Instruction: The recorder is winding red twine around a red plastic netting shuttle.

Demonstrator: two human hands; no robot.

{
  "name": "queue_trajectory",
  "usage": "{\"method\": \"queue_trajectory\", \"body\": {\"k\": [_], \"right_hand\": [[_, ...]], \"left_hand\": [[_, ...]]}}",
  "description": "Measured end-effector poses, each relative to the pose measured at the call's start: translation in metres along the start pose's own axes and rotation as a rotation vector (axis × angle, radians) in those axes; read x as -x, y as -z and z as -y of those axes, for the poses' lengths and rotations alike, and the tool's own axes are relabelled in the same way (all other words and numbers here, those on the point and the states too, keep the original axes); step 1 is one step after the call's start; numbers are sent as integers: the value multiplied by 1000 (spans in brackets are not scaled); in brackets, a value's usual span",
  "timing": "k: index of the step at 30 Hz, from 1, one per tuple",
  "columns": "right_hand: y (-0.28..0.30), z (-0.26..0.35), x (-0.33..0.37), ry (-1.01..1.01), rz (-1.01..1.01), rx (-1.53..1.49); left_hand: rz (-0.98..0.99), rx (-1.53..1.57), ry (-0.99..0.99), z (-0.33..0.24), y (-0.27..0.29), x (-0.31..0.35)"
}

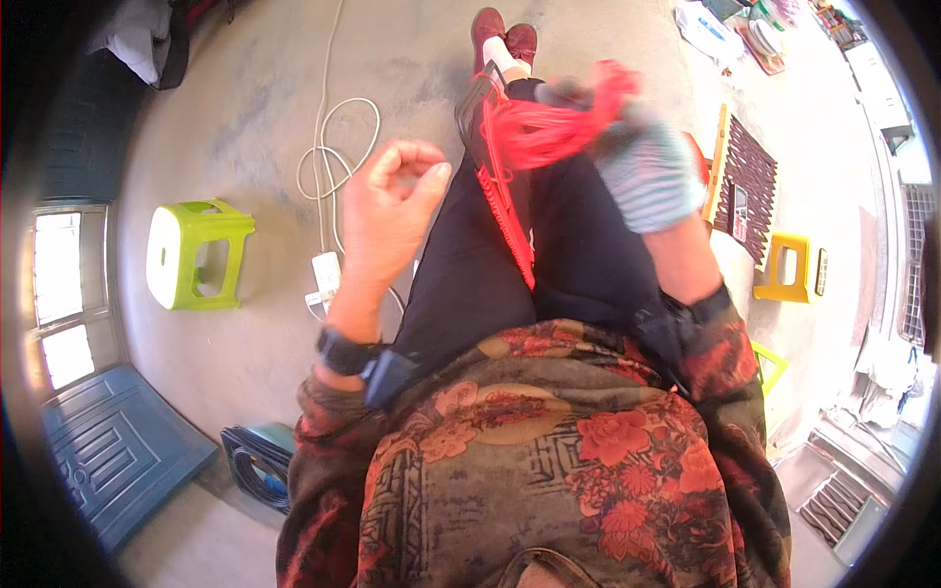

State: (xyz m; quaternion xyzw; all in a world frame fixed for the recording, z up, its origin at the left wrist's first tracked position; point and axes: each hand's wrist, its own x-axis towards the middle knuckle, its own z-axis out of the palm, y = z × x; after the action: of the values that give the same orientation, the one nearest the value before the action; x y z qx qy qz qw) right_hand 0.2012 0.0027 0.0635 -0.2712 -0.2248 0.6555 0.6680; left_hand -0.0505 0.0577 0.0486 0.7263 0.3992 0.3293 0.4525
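Note:
My left hand is bare and raised over my left thigh, its fingers curled and the thumb tip close to the index finger. Whatever may be between them is too small to make out. My right hand wears a grey-blue knitted glove, smeared by motion, and is closed on a bundle of red cord. Loops of the cord fan out leftward from it over my knees. A twisted red strand lies along my lap between the thighs. Beside the cord, near my left knee, is a black looped piece.
A green-and-white stool stands left. A white cable runs over the floor to a power strip. On the right are a slatted brown panel with a yellow edge and a yellow stool. A blue panelled door is at lower left.

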Motion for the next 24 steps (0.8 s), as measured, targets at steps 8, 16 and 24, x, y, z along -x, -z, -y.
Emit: {"method": "queue_trajectory", "body": {"k": [8, 16, 24], "right_hand": [[-49, 26, 100, -372, 502, 321], [-26, -48, 51, -76, -76, 1464], [-33, -64, 16, -234, -62, 1783]], "left_hand": [[422, 1747, 382, -23, 20, 27], [148, 1235, 600, 4, 73, 110], [194, 735, 598, 13, 90, 139]]}}
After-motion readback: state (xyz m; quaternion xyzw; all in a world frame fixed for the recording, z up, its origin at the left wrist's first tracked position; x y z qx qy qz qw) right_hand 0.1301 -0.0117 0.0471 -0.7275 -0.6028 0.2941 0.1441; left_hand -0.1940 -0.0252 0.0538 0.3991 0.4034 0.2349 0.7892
